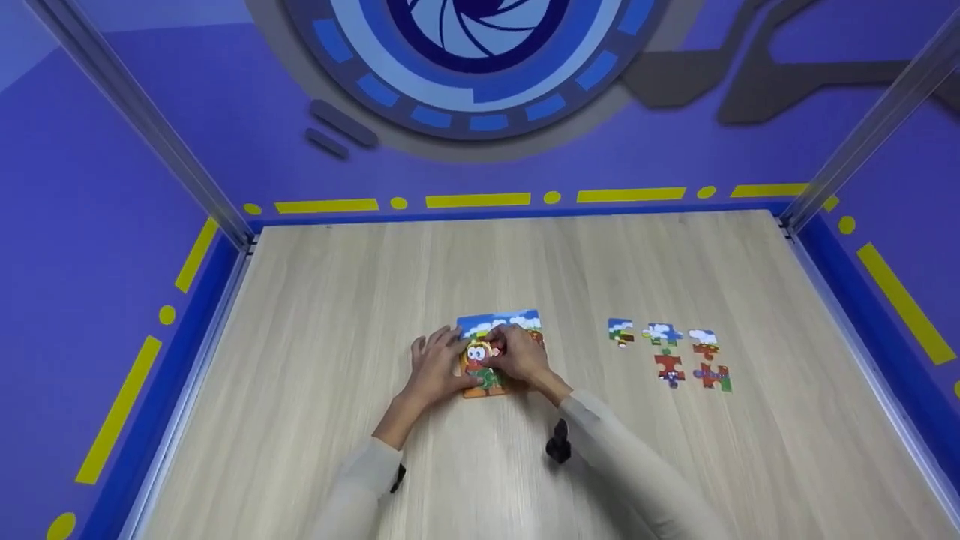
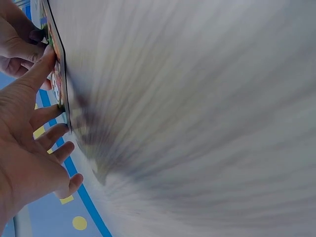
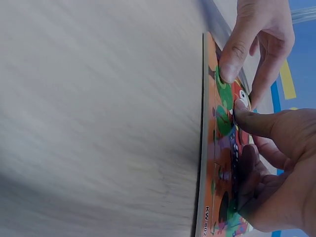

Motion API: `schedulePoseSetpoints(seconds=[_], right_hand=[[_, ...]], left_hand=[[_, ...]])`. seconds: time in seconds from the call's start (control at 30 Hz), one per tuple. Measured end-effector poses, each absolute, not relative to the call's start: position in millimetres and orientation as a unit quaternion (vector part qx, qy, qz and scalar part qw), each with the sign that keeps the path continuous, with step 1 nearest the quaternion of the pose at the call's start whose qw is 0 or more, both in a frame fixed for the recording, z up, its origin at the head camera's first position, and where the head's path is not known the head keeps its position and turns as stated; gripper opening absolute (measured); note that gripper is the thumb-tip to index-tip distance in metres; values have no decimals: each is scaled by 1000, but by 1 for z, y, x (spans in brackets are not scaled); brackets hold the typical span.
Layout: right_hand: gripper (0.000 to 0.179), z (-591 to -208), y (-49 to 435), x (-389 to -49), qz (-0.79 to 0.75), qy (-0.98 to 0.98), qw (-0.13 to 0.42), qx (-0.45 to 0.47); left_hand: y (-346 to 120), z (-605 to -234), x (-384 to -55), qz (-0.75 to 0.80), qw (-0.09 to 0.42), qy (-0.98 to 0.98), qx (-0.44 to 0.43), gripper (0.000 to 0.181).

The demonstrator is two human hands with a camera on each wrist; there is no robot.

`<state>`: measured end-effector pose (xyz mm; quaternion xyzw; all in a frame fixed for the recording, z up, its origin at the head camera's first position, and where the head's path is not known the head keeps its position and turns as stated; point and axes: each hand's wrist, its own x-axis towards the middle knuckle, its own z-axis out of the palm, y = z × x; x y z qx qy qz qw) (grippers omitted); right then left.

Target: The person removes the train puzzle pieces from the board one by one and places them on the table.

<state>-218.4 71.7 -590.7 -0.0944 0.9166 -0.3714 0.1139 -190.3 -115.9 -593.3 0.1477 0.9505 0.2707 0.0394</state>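
Note:
A cartoon jigsaw puzzle in a flat board lies on the table, showing a big-eyed figure, clouds and an orange lower edge. My left hand is at its left side, fingers spread along the edge and thumb resting on the lower part. Over the board's middle right, my right hand pinches a reddish puzzle piece between thumb and forefinger, low against the picture. Most of that piece is hidden by the fingers. In the right wrist view, both thumbs touch the puzzle close together.
Several loose pieces lie to the right of the board, among them a cloud piece, a red piece and a red-green piece. The wooden table is bounded by blue-purple walls with metal corner posts.

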Motion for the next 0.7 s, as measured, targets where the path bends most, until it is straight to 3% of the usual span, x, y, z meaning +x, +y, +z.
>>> schedulePoseSetpoints(seconds=[0.37,0.7], right_hand=[[29,-590,77,-218,-408,902,78,-115],[20,-594,79,-219,-476,867,86,-122]], left_hand=[[-114,-591,-191,268,21,951,155,79],[-115,-592,-190,266,32,952,146,79]])
